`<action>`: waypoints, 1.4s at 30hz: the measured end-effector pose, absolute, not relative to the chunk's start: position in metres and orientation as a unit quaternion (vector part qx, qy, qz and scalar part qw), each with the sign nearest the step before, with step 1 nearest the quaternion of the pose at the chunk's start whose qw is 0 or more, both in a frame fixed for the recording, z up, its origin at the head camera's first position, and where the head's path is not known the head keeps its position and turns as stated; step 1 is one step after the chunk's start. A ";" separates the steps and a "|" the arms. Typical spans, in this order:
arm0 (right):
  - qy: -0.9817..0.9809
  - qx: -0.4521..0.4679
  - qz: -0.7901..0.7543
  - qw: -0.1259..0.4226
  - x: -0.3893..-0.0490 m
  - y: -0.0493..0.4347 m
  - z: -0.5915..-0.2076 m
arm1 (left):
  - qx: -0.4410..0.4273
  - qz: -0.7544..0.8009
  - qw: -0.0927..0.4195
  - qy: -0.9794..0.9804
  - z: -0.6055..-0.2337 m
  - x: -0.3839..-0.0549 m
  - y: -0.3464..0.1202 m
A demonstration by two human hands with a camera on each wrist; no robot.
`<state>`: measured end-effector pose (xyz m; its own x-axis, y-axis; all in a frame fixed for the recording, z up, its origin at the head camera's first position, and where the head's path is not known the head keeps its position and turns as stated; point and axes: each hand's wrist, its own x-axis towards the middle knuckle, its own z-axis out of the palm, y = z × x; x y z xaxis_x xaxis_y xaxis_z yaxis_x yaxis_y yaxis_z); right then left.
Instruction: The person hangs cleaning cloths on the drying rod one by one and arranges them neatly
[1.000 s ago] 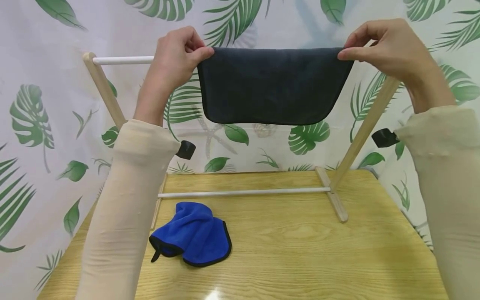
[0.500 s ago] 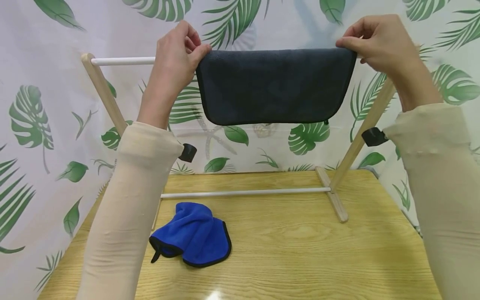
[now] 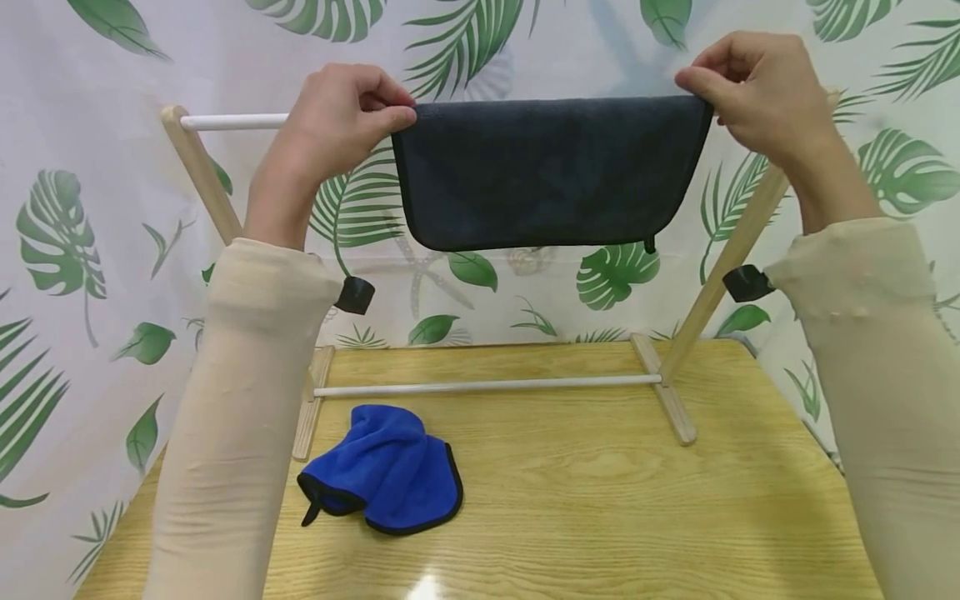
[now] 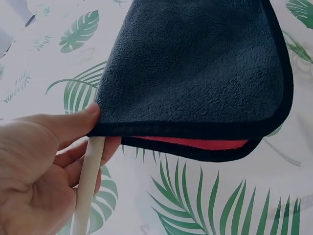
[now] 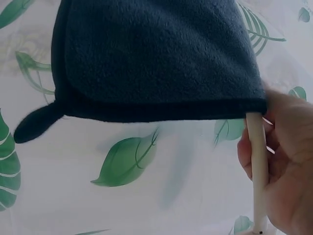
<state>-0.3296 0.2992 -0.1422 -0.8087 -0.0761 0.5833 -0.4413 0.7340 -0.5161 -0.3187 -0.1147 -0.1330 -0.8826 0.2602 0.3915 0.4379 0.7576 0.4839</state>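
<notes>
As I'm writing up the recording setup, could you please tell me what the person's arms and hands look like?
The left sleeve and right sleeve are long, plain and cream-beige. A small black block juts from each cuff's inner side. The left hand and right hand wear no gloves; no cables show.
</notes>
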 end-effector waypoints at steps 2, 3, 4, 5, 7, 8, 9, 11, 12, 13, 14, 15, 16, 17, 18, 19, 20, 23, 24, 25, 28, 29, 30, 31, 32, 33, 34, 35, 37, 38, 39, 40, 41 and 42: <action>-0.890 0.154 0.333 0.270 -0.328 0.301 -0.143 | -0.184 -0.293 0.158 -0.925 -0.133 -0.319 -0.114; -0.890 0.161 0.334 0.267 -0.327 0.303 -0.143 | -0.182 -0.291 0.163 -0.925 -0.133 -0.319 -0.113; -0.889 0.169 0.335 0.260 -0.326 0.305 -0.143 | -0.179 -0.289 0.168 -0.925 -0.133 -0.320 -0.113; -0.889 0.177 0.337 0.255 -0.325 0.307 -0.143 | -0.177 -0.287 0.174 -0.925 -0.133 -0.320 -0.112; -0.889 0.189 0.342 0.240 -0.323 0.311 -0.142 | -0.168 -0.285 0.185 -0.925 -0.132 -0.320 -0.109; -0.890 0.192 0.341 0.234 -0.323 0.312 -0.141 | -0.162 -0.284 0.190 -0.926 -0.132 -0.320 -0.108; -0.891 0.196 0.337 0.231 -0.324 0.312 -0.141 | -0.157 -0.284 0.195 -0.925 -0.132 -0.320 -0.106; -0.893 0.199 0.331 0.230 -0.325 0.312 -0.140 | -0.146 -0.288 0.204 -0.924 -0.132 -0.320 -0.104; -0.895 0.199 0.325 0.231 -0.326 0.312 -0.141 | -0.141 -0.287 0.208 -0.924 -0.132 -0.320 -0.103; -0.896 0.199 0.321 0.233 -0.326 0.311 -0.140 | -0.137 -0.285 0.213 -0.925 -0.133 -0.321 -0.102; -0.898 0.199 0.314 0.235 -0.327 0.311 -0.141 | -0.135 -0.282 0.216 -0.925 -0.133 -0.321 -0.101; -0.899 0.199 0.310 0.237 -0.328 0.310 -0.140 | -0.133 -0.283 0.220 -0.924 -0.134 -0.321 -0.100; -0.899 0.199 0.308 0.238 -0.328 0.309 -0.140 | -0.130 -0.286 0.220 -0.924 -0.134 -0.321 -0.100; -0.900 0.198 0.305 0.239 -0.328 0.309 -0.140 | -0.128 -0.288 0.219 -0.923 -0.135 -0.321 -0.099; -0.901 0.198 0.302 0.241 -0.328 0.308 -0.140 | -0.126 -0.287 0.221 -0.924 -0.135 -0.321 -0.099; -0.901 0.198 0.302 0.242 -0.328 0.308 -0.140 | -0.125 -0.288 0.222 -0.923 -0.135 -0.321 -0.099; -0.901 0.196 0.301 0.244 -0.328 0.307 -0.140 | -0.123 -0.290 0.221 -0.923 -0.136 -0.321 -0.099; -0.900 0.191 0.308 0.244 -0.328 0.307 -0.139 | -0.126 -0.286 0.217 -0.925 -0.135 -0.321 -0.101; -0.899 0.190 0.311 0.244 -0.327 0.307 -0.139 | -0.130 -0.281 0.214 -0.926 -0.135 -0.321 -0.103; -0.898 0.190 0.315 0.243 -0.327 0.307 -0.139 | -0.135 -0.278 0.208 -0.928 -0.134 -0.321 -0.104; -0.895 0.193 0.321 0.242 -0.327 0.308 -0.139 | -0.156 -0.268 0.192 -0.931 -0.132 -0.321 -0.109; -0.894 0.194 0.323 0.242 -0.327 0.308 -0.139 | -0.164 -0.265 0.188 -0.931 -0.132 -0.321 -0.110; -0.894 0.196 0.323 0.242 -0.326 0.307 -0.139 | -0.170 -0.263 0.184 -0.932 -0.131 -0.321 -0.111; -0.893 0.197 0.324 0.241 -0.326 0.308 -0.139 | -0.175 -0.262 0.180 -0.932 -0.131 -0.321 -0.113; -0.893 0.198 0.324 0.240 -0.326 0.308 -0.139 | -0.180 -0.260 0.176 -0.932 -0.130 -0.320 -0.113; -0.894 0.198 0.325 0.238 -0.325 0.308 -0.139 | -0.183 -0.259 0.172 -0.933 -0.130 -0.320 -0.114; -0.894 0.198 0.326 0.236 -0.325 0.308 -0.138 | -0.186 -0.259 0.167 -0.933 -0.129 -0.320 -0.115; -0.893 0.200 0.328 0.234 -0.325 0.308 -0.138 | -0.189 -0.258 0.161 -0.934 -0.129 -0.319 -0.115; -0.893 0.205 0.331 0.227 -0.324 0.310 -0.137 | -0.200 -0.252 0.153 -0.934 -0.128 -0.320 -0.116; -0.892 0.208 0.333 0.223 -0.324 0.310 -0.136 | -0.206 -0.250 0.149 -0.934 -0.128 -0.320 -0.117; -0.893 0.211 0.332 0.220 -0.324 0.311 -0.136 | -0.211 -0.247 0.146 -0.934 -0.128 -0.320 -0.118; -0.893 0.215 0.332 0.215 -0.324 0.312 -0.135 | -0.216 -0.245 0.144 -0.934 -0.127 -0.320 -0.118; -0.893 0.218 0.331 0.212 -0.323 0.312 -0.135 | -0.218 -0.244 0.143 -0.934 -0.127 -0.321 -0.119; -0.894 0.220 0.330 0.208 -0.323 0.313 -0.134 | -0.220 -0.244 0.144 -0.933 -0.127 -0.321 -0.119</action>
